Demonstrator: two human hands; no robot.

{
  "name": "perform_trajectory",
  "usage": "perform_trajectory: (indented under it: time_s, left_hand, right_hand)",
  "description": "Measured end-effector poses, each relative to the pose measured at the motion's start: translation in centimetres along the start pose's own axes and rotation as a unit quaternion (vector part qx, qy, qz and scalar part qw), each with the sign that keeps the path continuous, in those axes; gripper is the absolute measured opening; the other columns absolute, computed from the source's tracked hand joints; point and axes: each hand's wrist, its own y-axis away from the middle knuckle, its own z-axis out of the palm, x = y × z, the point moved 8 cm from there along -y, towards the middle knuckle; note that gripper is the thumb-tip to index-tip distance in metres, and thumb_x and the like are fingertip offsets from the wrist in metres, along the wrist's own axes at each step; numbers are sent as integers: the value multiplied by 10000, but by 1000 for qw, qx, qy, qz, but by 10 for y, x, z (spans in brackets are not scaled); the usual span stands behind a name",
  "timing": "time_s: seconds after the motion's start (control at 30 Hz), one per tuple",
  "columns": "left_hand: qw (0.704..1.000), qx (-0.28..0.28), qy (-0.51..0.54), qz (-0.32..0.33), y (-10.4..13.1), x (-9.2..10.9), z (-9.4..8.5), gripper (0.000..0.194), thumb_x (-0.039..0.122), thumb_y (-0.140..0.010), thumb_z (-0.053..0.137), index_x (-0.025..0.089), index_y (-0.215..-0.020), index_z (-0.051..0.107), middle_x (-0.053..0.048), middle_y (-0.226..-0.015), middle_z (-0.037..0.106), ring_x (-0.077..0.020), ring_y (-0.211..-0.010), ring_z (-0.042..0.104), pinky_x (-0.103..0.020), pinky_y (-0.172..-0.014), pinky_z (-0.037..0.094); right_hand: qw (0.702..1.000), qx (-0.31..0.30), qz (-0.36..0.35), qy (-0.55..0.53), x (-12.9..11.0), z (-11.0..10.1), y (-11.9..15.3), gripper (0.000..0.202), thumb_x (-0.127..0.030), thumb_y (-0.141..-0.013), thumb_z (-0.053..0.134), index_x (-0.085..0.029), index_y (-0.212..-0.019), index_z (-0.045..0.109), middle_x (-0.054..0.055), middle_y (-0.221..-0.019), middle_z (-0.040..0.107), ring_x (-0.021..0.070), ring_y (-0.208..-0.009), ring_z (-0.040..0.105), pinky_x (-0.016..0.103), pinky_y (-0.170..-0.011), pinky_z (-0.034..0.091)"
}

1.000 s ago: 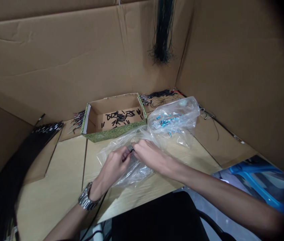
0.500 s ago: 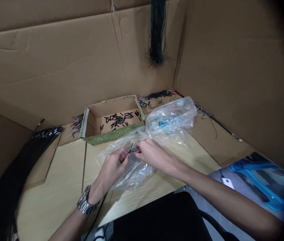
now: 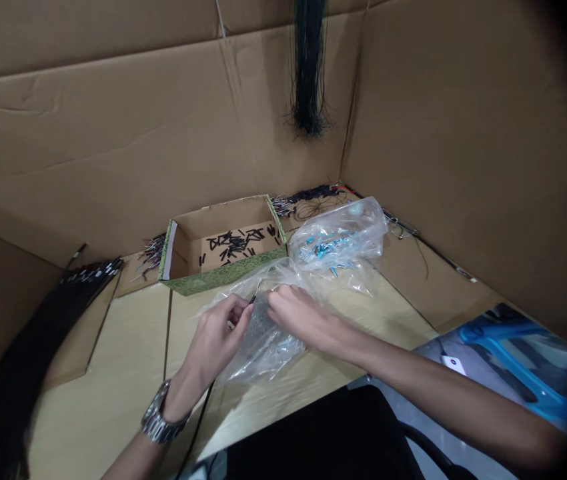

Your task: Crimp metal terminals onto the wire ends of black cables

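Note:
My left hand (image 3: pixel 226 325), with a metal watch on its wrist, pinches a black cable end (image 3: pixel 253 299) with a thin bare tip pointing up. A little to its right is my right hand (image 3: pixel 291 310), fingers curled together; what they hold, if anything, is hidden. Both hands are over a clear plastic bag (image 3: pixel 273 353) lying crumpled on the table. Just beyond them stands a green-patterned cardboard box (image 3: pixel 223 272), open at the top, with several short black pieces (image 3: pixel 233 242) inside. Beside it lies another clear bag (image 3: pixel 363 227) containing small blue pieces (image 3: pixel 326 248).
Cardboard walls (image 3: pixel 138 127) enclose the pale table (image 3: pixel 128 373). Thin dark wires (image 3: pixel 308 80) hang at the back. A thick bundle of black cables (image 3: pixel 28 353) drapes over the left side. More cable ends (image 3: pixel 153 252) lie beside the box. A blue chair (image 3: pixel 508 353) is at the right.
My hands have drawn slightly apart, the left one moving left with the cable end. The red thing seen at my right fingers no longer shows. The view has shifted slightly.

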Motion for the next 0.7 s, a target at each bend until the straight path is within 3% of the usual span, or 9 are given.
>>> perform_trajectory:
  time_s: [0.23,0.5,0.7]
  left_hand:
    - [997,2,70,-27,-2,0,-7,291,442,-986,508,183,-919,621,6,-764,657,-93,-524,565,-207,-490,455]
    - [992,22,124,-29,10,9,-10,300,465,-969,531,176,-923,598,0,-771,629,-92,-488,555,-193,-392,478]
    - [996,36,87,1,13,18,-10,231,399,-971,552,186,-898,600,7,-784,616,-91,-586,575,-173,-474,495]
  right_hand:
    - [996,67,45,-24,9,-27,18,167,-280,-917,587,-155,-982,677,70,-800,639,146,-643,513,265,-554,286]
    - [988,115,61,-79,-2,-51,40,147,-305,-915,599,-179,-847,638,22,-706,625,137,-608,508,280,-576,338]
    - [987,114,66,-97,-10,-63,41,159,-303,-898,603,-178,-800,613,16,-693,619,134,-606,507,274,-562,329]
